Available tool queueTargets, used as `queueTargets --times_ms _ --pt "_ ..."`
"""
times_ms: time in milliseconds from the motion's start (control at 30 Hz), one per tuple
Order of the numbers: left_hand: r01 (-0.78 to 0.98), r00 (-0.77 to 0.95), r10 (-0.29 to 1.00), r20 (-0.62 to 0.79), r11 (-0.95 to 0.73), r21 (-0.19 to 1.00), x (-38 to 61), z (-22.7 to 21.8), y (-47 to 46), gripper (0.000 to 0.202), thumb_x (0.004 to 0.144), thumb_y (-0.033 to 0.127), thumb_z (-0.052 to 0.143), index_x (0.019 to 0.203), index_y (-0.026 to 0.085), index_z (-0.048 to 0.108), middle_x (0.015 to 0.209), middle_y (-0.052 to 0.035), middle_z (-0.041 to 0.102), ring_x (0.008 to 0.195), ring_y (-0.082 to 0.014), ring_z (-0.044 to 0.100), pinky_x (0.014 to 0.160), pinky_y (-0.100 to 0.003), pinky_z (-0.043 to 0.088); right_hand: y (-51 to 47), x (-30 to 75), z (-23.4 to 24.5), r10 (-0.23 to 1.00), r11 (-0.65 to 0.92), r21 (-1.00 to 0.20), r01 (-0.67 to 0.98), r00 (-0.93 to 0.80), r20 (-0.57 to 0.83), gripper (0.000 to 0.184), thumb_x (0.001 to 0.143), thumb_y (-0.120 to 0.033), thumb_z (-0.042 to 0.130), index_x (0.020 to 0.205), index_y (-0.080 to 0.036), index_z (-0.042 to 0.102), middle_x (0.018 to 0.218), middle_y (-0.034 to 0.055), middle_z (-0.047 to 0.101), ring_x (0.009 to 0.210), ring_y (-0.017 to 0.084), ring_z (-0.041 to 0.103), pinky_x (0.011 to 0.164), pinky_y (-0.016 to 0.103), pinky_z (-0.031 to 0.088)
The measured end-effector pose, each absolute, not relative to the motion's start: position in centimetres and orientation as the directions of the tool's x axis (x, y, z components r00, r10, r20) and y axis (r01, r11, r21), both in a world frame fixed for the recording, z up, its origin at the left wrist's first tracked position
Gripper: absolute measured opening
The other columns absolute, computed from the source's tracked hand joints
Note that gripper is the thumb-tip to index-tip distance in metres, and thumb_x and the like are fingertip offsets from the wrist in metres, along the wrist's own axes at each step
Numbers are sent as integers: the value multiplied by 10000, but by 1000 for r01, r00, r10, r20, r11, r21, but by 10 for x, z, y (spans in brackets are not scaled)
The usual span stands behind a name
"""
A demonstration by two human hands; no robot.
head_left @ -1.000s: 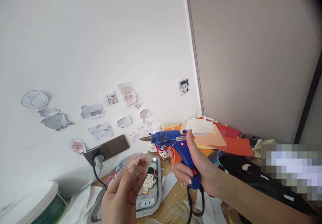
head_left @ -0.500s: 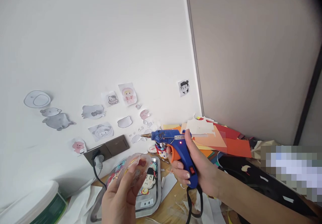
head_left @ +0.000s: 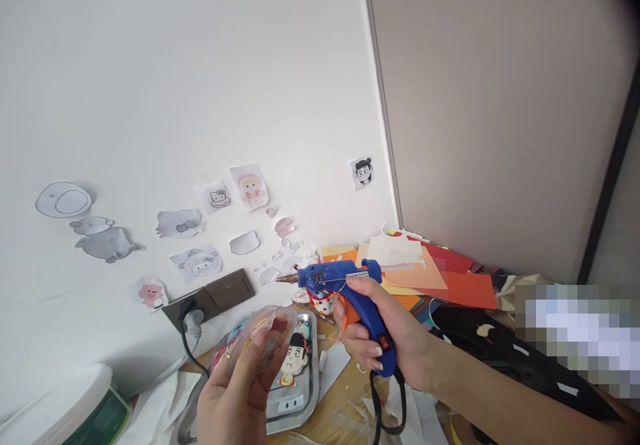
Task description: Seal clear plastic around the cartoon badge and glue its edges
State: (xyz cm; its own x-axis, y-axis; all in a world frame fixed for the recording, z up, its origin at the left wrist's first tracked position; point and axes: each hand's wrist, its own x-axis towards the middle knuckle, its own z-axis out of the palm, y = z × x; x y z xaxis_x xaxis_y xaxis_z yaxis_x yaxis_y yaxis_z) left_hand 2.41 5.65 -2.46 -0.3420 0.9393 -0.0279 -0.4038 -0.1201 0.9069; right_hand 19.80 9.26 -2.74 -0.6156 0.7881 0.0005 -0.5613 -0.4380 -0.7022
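My right hand is wrapped round the grip of a blue glue gun with an orange trigger; its brass nozzle points left toward the wall. A black cord hangs from its handle. My left hand pinches a clear plastic piece with coloured cut-outs behind it, raised above a metal tray. The nozzle is apart from the plastic piece, up and to its right.
Cartoon cut-outs are stuck on the white wall above a dark socket with a plug in it. Coloured paper sheets pile in the corner. A white and green tub stands at the lower left. Paper scraps litter the wooden table.
My right thumb has shifted forward along the top of the glue gun, covering the red light. The view has drifted slightly; my left hand keeps its hold.
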Motion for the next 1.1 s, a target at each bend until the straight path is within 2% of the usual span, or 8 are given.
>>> queueTargets --times_ms 200,333,467,567,633,833,967,1100 --pt "-391 -365 930 -48 -107 914 24 -23 58 255 630 297 722 834 145 706 963 -85 707 1034 -256 589 881 -315 480 95 198 -29 798 -422 -694 -583 -602 20 338 790 -473 472 684 -160 544 449 -84 365 337 27 244 346 169 199" --pt "-394 -368 929 -39 -117 912 26 -23 58 240 635 287 719 829 147 709 951 -82 708 1045 -259 581 894 -332 475 92 198 -27 809 -393 -702 -594 -586 43 234 784 -387 491 745 -162 544 498 -79 371 379 35 266 386 171 213" --pt "-390 -363 932 -17 -135 911 25 -24 57 213 640 280 713 802 143 717 928 -75 714 1043 -263 581 844 -299 509 90 198 -27 818 -353 -720 -597 -570 72 112 735 -247 483 748 -152 542 509 -71 366 406 48 278 414 187 222" --pt "-386 -365 931 -10 -142 911 24 -25 56 201 652 282 705 791 137 718 903 -72 720 1002 -250 605 790 -257 531 89 197 -26 824 -327 -740 -587 -561 81 119 709 -207 446 628 -146 508 500 -51 381 422 59 301 440 200 250" --pt "-391 -355 935 -9 -140 910 24 -24 56 194 662 278 701 794 137 717 898 -68 722 982 -238 615 781 -239 533 88 197 -25 825 -317 -752 -578 -559 82 152 702 -201 424 574 -148 486 505 -38 397 437 66 318 455 206 269" --pt "-380 -365 931 -16 -133 915 27 -21 57 206 665 279 699 814 137 718 917 -68 720 1007 -244 605 781 -233 532 85 197 -23 836 -265 -800 -539 -542 88 188 723 -201 404 571 -143 498 514 -17 440 483 84 369 527 218 330" --pt "-383 -388 921 -26 -135 914 27 -22 57 223 647 277 711 814 131 717 902 -73 724 1016 -257 601 785 -248 534 84 195 -22 829 -266 -829 -492 -556 64 260 769 -262 410 544 -152 480 471 -23 432 444 79 350 489 210 323" --pt "-371 -404 915 -11 -154 916 26 -25 58 257 637 298 715 825 123 717 899 -91 724 989 -264 615 736 -249 550 85 195 -23 830 -289 -816 -501 -556 47 249 783 -327 448 595 -167 476 470 -44 416 431 76 339 467 203 320"
